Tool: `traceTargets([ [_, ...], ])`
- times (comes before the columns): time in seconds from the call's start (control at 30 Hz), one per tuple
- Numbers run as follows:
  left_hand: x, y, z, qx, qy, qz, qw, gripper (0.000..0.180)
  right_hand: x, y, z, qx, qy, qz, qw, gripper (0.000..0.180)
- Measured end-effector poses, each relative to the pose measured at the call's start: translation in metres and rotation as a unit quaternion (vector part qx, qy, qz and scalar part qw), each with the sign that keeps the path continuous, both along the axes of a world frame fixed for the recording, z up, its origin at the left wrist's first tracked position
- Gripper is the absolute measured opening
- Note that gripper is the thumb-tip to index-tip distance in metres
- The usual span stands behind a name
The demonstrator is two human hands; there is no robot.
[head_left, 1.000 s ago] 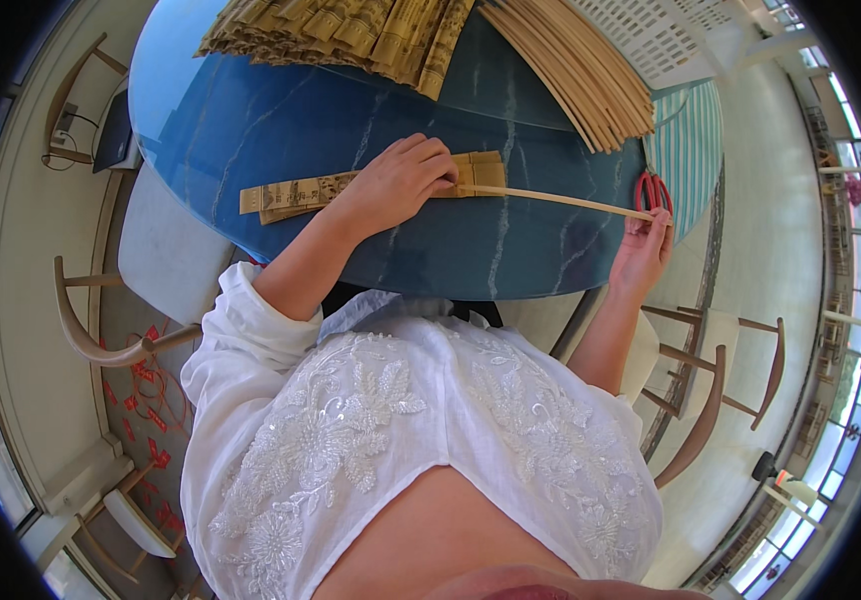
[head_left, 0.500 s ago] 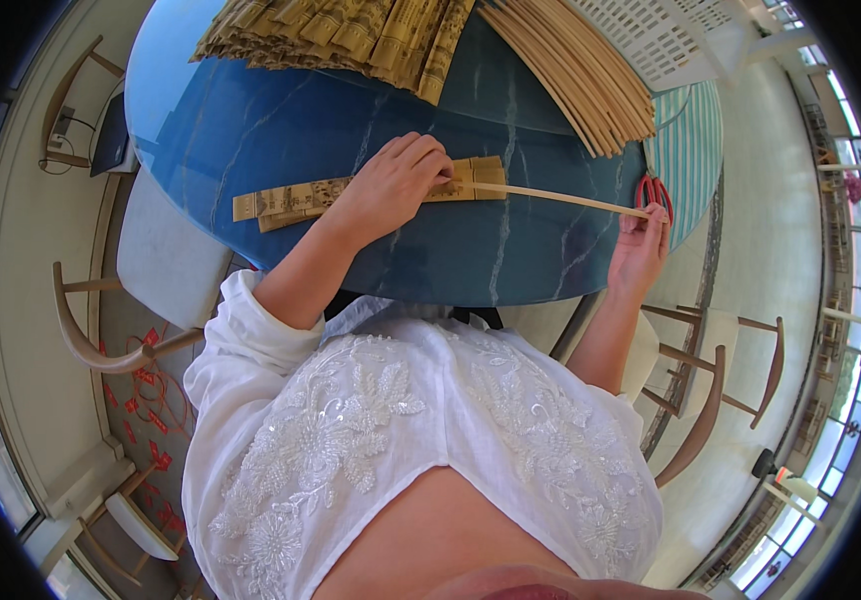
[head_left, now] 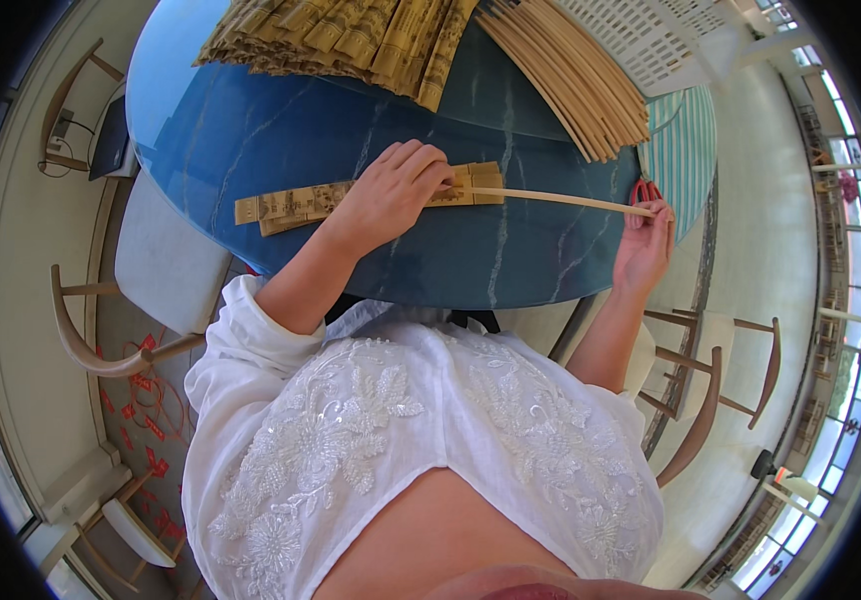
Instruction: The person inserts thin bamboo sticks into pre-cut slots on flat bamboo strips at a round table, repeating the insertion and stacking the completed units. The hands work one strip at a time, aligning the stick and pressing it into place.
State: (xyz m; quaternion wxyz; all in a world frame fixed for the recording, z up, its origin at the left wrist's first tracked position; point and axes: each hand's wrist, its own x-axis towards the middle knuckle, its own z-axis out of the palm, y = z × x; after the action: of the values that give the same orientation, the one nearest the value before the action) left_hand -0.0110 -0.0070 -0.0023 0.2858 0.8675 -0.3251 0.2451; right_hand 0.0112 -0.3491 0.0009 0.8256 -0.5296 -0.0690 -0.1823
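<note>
A thin pale wooden stick stretches between my hands above the blue table. My right hand pinches its right end between thumb and fingers. At its left end the closed fingers of my left hand meet it, resting over a small stack of flat gold printed strips. Those strips stick out on both sides of the left hand, whose back hides their middle. Whether the stick's tip lies on or inside a strip cannot be made out.
A thick pile of gold printed strips lies at the far side of the blue marbled table. Right of it is a bundle of wooden sticks, beside a white perforated basket. Red-handled scissors lie near my right hand, by a striped teal mat.
Both hands keep their hold on the stick in nearly the same pose. The table and its things have shifted slightly in view.
</note>
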Motion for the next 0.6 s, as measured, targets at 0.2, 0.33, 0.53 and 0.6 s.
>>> traceTargets([
  [0.2,-0.002,-0.002,0.003,-0.018,0.025,-0.005,1.000,0.018,0.001,-0.010,0.008,-0.038,-0.040,0.014,0.998,0.021],
  [0.33,-0.003,-0.004,0.001,-0.024,0.035,-0.004,0.999,0.017,-0.003,0.000,0.009,-0.035,-0.035,0.039,0.998,0.020],
  [0.53,-0.004,-0.006,0.003,-0.017,0.036,-0.004,0.999,0.017,-0.007,0.042,-0.004,-0.026,0.027,0.080,0.996,0.018],
  [0.6,-0.003,-0.006,0.000,-0.016,0.048,0.000,0.999,0.017,-0.011,0.054,-0.008,-0.027,0.041,0.111,0.993,0.018],
])
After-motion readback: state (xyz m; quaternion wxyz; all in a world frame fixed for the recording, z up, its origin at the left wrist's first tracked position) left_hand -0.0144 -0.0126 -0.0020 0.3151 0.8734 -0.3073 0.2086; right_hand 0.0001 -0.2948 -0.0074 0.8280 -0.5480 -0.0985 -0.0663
